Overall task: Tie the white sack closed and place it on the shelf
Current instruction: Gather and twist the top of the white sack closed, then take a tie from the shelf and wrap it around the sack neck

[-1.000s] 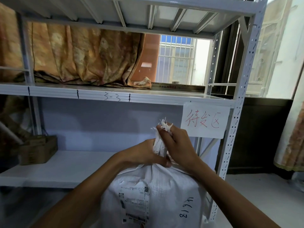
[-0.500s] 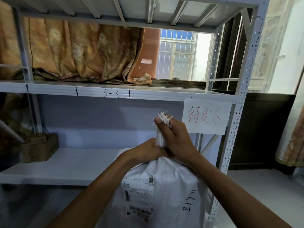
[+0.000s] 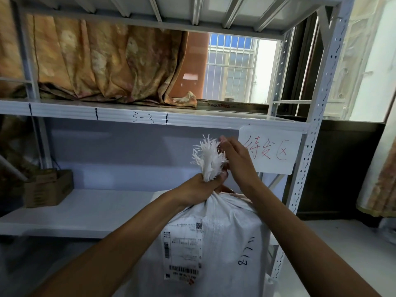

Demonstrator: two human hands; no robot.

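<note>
The white sack (image 3: 214, 243) stands upright in front of the shelf (image 3: 85, 211), near its right end, not on it. The left hand (image 3: 201, 187) squeezes the sack's neck tight. The frayed top (image 3: 209, 157) sticks up out of that fist. The right hand (image 3: 233, 159) is just beside the frayed top with loose fingers, touching it. A brown box (image 3: 48, 187) sits at the shelf's left end.

Woven plastic sack (image 3: 225, 232) frays roughly; painted metal shelf (image 3: 85, 209) looks smooth, matt.
</note>
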